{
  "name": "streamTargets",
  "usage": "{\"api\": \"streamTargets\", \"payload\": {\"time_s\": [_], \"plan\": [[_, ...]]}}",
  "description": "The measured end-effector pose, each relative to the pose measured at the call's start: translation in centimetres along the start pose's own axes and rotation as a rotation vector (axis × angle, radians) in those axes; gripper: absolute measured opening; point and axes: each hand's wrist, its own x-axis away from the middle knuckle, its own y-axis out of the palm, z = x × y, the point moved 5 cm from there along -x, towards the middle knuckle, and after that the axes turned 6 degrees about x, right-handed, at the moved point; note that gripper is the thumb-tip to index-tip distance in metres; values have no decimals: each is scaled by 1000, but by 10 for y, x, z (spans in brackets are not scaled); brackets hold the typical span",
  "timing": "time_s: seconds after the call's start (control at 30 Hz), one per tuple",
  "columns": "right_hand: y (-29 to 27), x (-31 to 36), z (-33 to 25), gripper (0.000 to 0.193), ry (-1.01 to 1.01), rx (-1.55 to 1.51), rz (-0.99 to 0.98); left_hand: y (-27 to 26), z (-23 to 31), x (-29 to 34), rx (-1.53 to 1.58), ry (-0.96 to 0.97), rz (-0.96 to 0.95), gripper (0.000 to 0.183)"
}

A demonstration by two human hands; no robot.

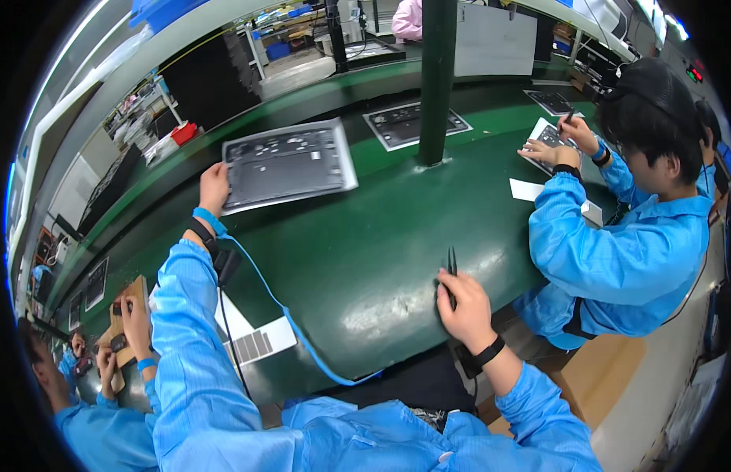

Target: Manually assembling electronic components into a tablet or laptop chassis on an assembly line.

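My left hand (214, 189) grips the left edge of a dark rectangular panel (283, 167), which is dotted with small pale pieces and has a white sheet under it. The panel is tilted, over the far left part of the green bench (397, 228). Between the fingers of my right hand (466, 308) is a pair of black tweezers (452, 263), tips pointing away from me over the bench's near side. The tweezers touch nothing that I can see. A blue coiled cord (275, 295) runs from my left wrist band across the bench.
A white sheet with grey strips (259, 342) lies near my left forearm. Beyond stands a green post (438, 86), with another dark panel (405, 126) behind it. At right a person in blue (617, 236) works on a panel; other people's hands (133, 322) are at left.
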Motion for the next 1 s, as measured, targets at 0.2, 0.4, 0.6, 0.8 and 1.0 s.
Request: {"api": "streamTargets", "payload": {"time_s": [0.2, 0.4, 0.6, 0.8, 1.0], "plan": [[1, 3, 8, 19, 61, 52, -21, -37, -150, -30, -348, -14, -60, 32], [-5, -9, 13, 22, 45, 162, -46, 38, -143, -56, -1126, -267, -626, 43], [-5, -12, 11, 23, 21, 200, -69, 282, 59, -46, 229, -497, -511, 39], [-2, -3, 13, 24, 17, 156, -79, 445, 123, -18, -422, -221, -758, 44], [-1, -3, 12, 25, 26, 130, -87, 465, 81, -15, -501, -317, -614, 35]]}}
